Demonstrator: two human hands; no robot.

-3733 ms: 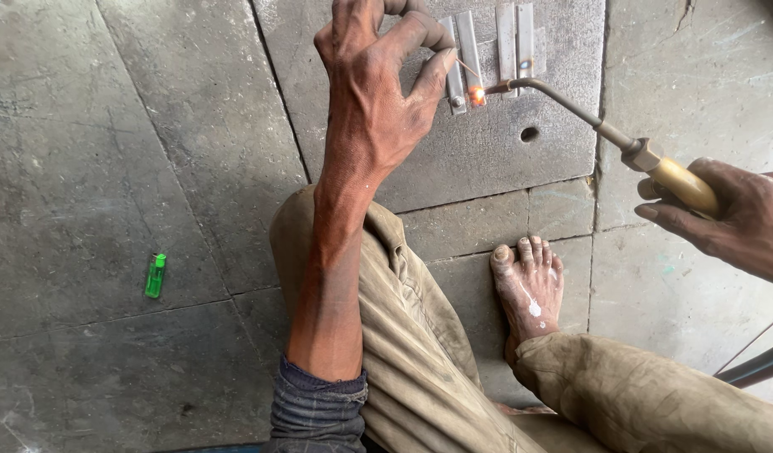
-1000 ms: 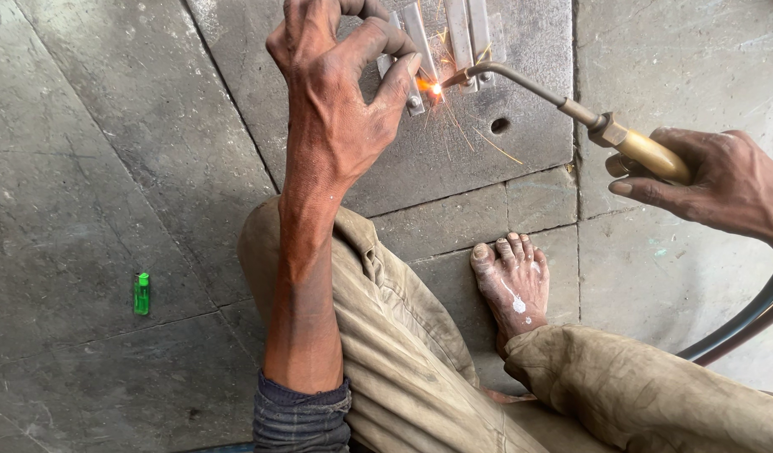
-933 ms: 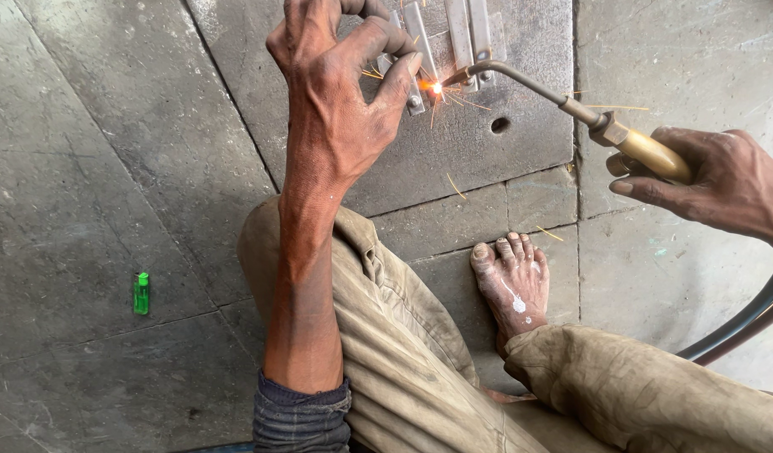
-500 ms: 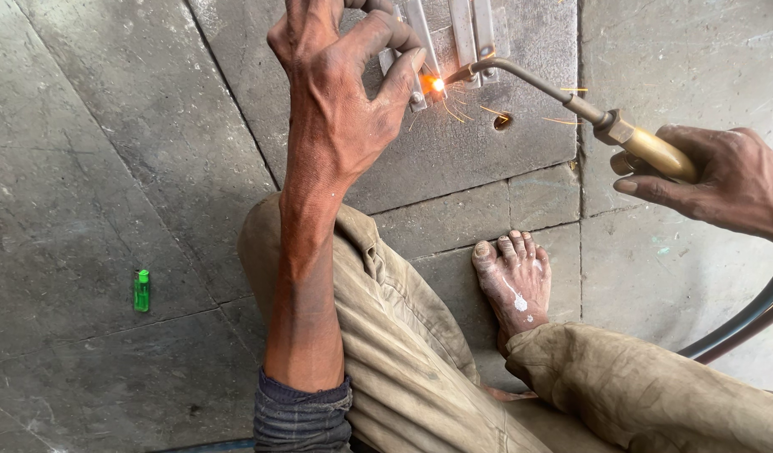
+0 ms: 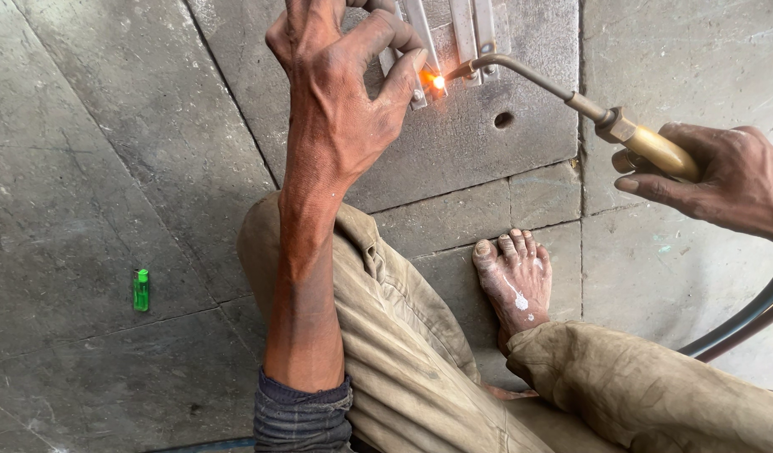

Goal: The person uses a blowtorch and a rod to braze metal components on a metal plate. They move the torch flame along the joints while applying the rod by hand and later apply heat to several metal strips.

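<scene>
Left hand [image 5: 340, 101] pinches metal strips [image 5: 453, 33]; right hand [image 5: 722, 180] grips the torch [image 5: 604, 126] beside them.

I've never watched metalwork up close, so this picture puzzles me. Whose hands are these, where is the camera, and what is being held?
The camera sits on the person's head, looking down at their own hands, knees and bare foot. The right hand grips a torch by its brass handle; the tip glows orange against thin metal strips lying on a stone slab. The left hand reaches to the strips beside the glow. A hose trails off right. A small green lighter lies on the floor.
</scene>
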